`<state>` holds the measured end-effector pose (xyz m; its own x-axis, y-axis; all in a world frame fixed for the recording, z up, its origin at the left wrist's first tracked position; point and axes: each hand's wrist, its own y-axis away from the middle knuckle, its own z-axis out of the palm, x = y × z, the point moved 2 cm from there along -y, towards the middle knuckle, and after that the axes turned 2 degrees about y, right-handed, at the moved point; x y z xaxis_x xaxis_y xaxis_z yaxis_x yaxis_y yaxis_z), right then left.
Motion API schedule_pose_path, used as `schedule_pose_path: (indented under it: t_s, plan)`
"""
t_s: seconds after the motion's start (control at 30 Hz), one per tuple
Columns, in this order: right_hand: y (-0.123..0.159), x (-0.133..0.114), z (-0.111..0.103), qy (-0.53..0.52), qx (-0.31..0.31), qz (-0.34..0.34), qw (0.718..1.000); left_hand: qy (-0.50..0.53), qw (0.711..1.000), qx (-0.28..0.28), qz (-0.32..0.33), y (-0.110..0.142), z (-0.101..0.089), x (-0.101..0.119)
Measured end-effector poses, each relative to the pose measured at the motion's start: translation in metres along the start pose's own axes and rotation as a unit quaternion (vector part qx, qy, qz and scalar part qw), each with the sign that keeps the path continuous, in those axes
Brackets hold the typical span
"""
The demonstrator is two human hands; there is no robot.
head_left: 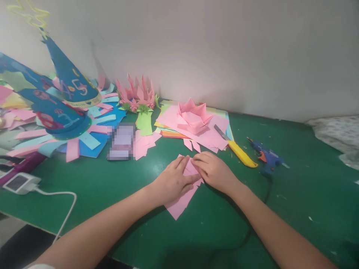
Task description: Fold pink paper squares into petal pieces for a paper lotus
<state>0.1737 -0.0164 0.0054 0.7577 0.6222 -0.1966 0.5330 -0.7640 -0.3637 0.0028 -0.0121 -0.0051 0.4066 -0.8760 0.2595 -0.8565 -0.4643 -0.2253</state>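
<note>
A folded piece of pink paper (179, 205) lies on the green table in front of me. My left hand (172, 181) rests on it with its fingers stretched and spread, pressing the sheet down. At the paper's upper right edge, the fingers of my right hand (214, 172) are drawn together and pinch the fold. Both hands cover part of the paper. Just beyond them, a pink paper lotus (195, 116) sits on a stack of coloured sheets (168, 117). A yellow utility knife (241, 153) leans with its blade on that stack.
A blue glue gun (267, 155) lies to the right, its cord running toward me. Leftward are a blurred-out phone (122, 142), a pink paper crown (137, 95), blue cone hats (70, 80) with paper strips, and a white device (21, 183) with a cable. A wall stands behind.
</note>
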Motion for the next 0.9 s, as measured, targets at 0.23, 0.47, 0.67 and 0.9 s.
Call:
schedule_pose_path:
  t_s: [0.23, 0.47, 0.67, 0.9]
  plan:
    - [0.0010, -0.0026, -0.0014, -0.002, -0.010, 0.022, 1.000, 0.005, 1.000, -0.003, 0.018, -0.0022, -0.0049, -0.0001]
    - [0.0019, -0.0019, -0.0013, 0.005, -0.007, 0.021, 1.000, 0.016, 1.000, -0.016, 0.013, -0.0022, -0.0057, -0.0004]
    - [0.0023, -0.0017, -0.0021, 0.007, -0.004, 0.013, 1.000, 0.016, 0.999, -0.020, 0.028, -0.0039, -0.0039, -0.0040]
    - [0.0055, -0.0028, 0.0049, 0.022, -0.019, 0.034, 0.999, 0.025, 0.999, -0.003, 0.036, -0.0044, -0.0053, -0.0070]
